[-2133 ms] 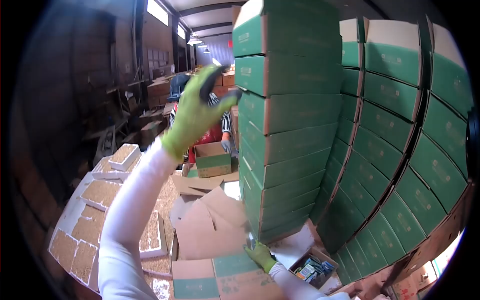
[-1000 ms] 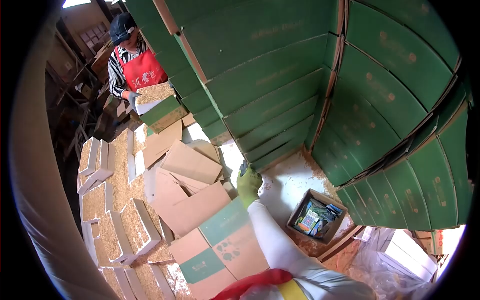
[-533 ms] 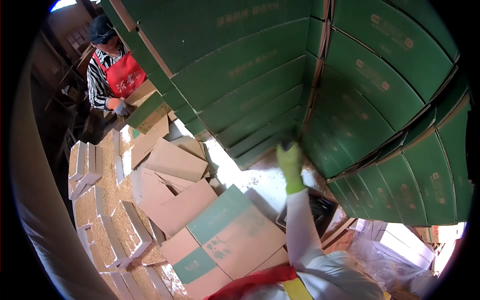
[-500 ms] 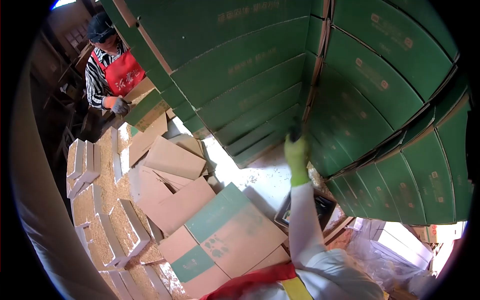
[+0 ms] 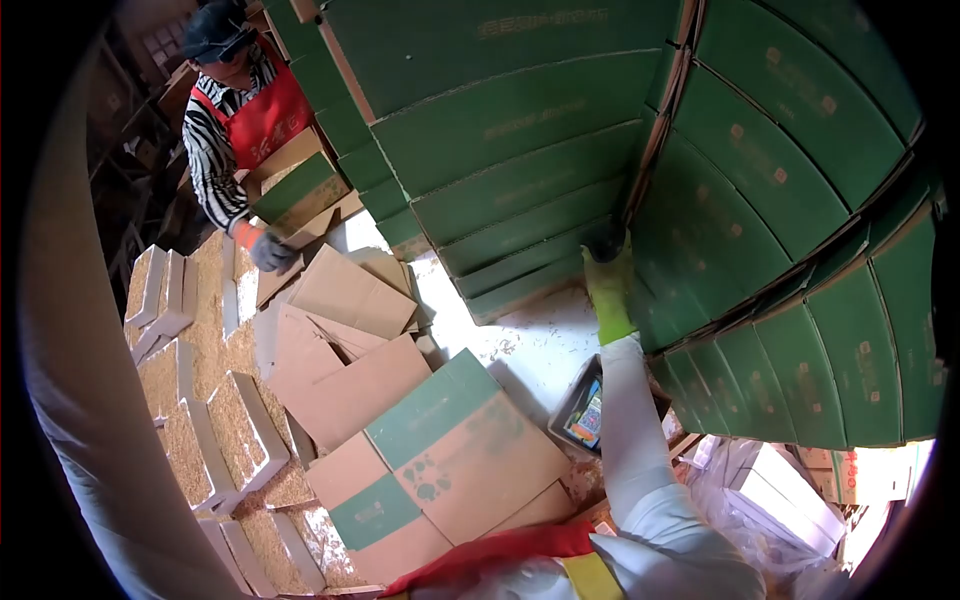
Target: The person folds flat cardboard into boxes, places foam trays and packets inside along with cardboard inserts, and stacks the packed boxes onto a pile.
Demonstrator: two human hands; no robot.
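My right hand (image 5: 608, 275), in a yellow-green glove with a dark finger end, reaches forward on an outstretched arm to the inner corner where two stacks of green cartons (image 5: 540, 135) (image 5: 755, 180) meet. Its fingers are dark against the shadowed corner, so their pose and anything in them do not show. Below the forearm, partly covered by it, stands a small dark open box (image 5: 566, 425) with a colourful packet (image 5: 588, 412) inside. My left hand is outside the view.
A flat green-and-brown carton (image 5: 490, 450) and loose cardboard sheets (image 5: 355, 290) lie at centre-left. White trays of golden granular material (image 5: 240, 420) line the left. A co-worker in a red apron (image 5: 270, 120) stands at upper left. Clear plastic wrap (image 5: 715, 500) lies lower right.
My view has shifted slightly; my right hand stays by the carton corner. More of the packet in the dark box shows. The co-worker's gloved hand has moved lower onto the cardboard.
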